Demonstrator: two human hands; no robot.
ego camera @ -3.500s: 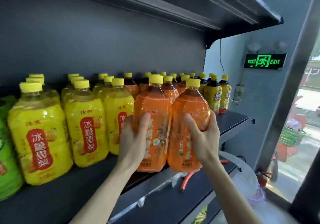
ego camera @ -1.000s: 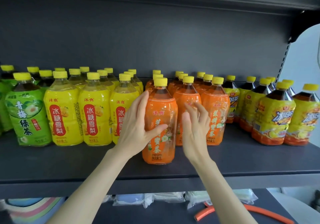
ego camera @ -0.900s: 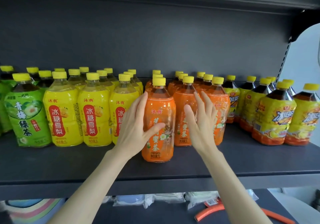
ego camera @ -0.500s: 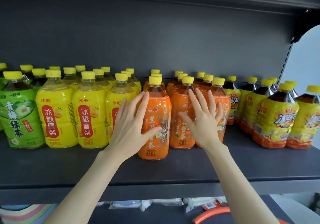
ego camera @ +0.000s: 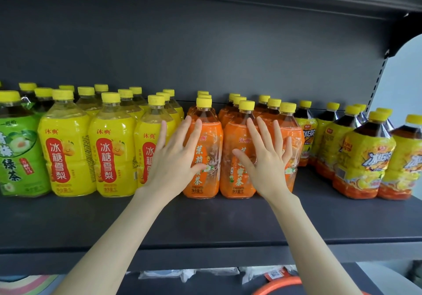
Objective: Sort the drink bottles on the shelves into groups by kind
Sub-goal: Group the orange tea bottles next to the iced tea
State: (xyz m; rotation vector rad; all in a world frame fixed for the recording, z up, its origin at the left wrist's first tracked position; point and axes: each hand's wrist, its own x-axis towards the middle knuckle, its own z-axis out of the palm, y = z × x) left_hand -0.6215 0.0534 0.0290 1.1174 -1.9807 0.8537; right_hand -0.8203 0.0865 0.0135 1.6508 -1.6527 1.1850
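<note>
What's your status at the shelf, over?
Left hand open, flat on left orange bottle. Right hand open across next two orange bottles. All upright between yellow bottles and iced-tea bottles. Nothing blocking.

yellow bottle (ego camera: 68, 148): 沐典, 冰糖雪梨; orange bottle (ego camera: 213, 143): 沐典; green bottle (ego camera: 18, 155): 绿茶; right-end bottle (ego camera: 365, 159): 冰红茶.

A: Light ok?
B: Yep, bright & even, bottles (ego camera: 68, 123) well lit in front; pale glow far right. Soft sheen on the plastic, no hard shadows.
A: Focus?
B: Sharp mid-frame. Wide-angle bends the shelf (ego camera: 205, 226); left/right ends stretched, bit soft.
</note>
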